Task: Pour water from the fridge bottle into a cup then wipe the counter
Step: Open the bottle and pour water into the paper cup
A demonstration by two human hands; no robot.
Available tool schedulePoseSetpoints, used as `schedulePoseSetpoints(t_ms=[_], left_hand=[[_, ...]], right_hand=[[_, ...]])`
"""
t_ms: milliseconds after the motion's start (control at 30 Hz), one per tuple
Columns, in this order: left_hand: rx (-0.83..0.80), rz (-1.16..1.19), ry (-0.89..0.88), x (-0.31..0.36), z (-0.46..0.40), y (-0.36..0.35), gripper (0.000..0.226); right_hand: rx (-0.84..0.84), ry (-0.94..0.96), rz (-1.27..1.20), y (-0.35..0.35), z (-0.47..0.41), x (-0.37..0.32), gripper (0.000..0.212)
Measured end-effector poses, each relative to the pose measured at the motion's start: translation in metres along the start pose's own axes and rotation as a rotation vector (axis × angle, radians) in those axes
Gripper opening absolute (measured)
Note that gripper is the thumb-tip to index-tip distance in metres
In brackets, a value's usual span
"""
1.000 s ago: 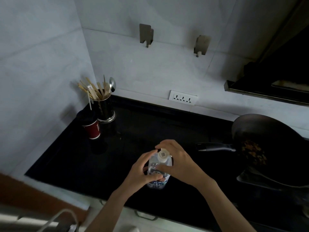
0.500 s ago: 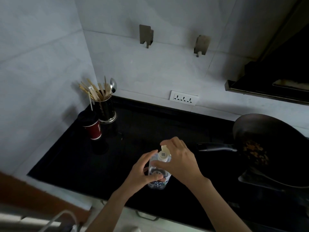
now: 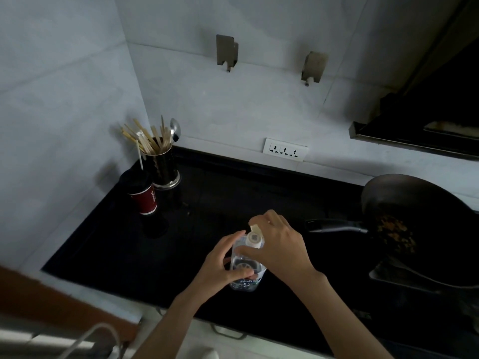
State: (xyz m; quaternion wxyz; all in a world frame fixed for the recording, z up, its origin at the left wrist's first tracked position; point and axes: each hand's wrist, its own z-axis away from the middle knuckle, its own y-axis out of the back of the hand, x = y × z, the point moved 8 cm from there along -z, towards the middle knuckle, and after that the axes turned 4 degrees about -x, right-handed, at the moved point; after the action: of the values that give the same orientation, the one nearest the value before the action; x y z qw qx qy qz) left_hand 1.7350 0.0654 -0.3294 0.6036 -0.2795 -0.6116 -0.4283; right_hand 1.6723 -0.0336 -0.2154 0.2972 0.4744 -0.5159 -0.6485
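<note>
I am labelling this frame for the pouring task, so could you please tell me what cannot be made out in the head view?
- Bottle: the cap's seal and the water level, hidden by the left hand and right hand.
- Red cup: its inside, too dark; its top looks dark, lid or not unclear.
- Pan: its right side, cut off by the frame edge.
- Bottle label: too small and blurred to read.

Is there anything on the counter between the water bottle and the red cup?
Nothing visible: bare black counter lies between the clear plastic water bottle and the red paper cup beside the utensil holder.
</note>
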Motion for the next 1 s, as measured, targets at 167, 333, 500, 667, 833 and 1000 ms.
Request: schedulePoseSetpoints(t_ms=[167, 333, 500, 667, 833, 1000], left_hand=[[0.003, 0.009, -0.007, 0.000, -0.001, 0.000, 0.077], [-0.008, 0.030, -0.012, 0.000, 0.000, -0.001, 0.076], [-0.001, 0.058, -0.009, -0.001, 0.000, -0.001, 0.077], [0.002, 0.076, -0.006, -0.001, 0.000, -0.001, 0.077], [-0.008, 0.060, 0.001, 0.000, 0.001, -0.002, 0.078], [-0.001, 0.062, 0.018, -0.001, 0.002, -0.003, 0.079]], right_hand=[[0.031, 0.008, 0.053, 0.003, -0.001, -0.003, 0.029], [0.086, 0.045, -0.157, 0.016, 0.008, 0.003, 0.020], [0.198, 0.043, -0.517, 0.016, 0.033, 0.041, 0.031], [0.261, -0.138, -0.722, -0.027, 0.072, 0.094, 0.036], [0.257, -0.370, -0.717, -0.093, 0.106, 0.146, 0.033], [0.261, -0.506, -0.622, -0.130, 0.120, 0.172, 0.031]])
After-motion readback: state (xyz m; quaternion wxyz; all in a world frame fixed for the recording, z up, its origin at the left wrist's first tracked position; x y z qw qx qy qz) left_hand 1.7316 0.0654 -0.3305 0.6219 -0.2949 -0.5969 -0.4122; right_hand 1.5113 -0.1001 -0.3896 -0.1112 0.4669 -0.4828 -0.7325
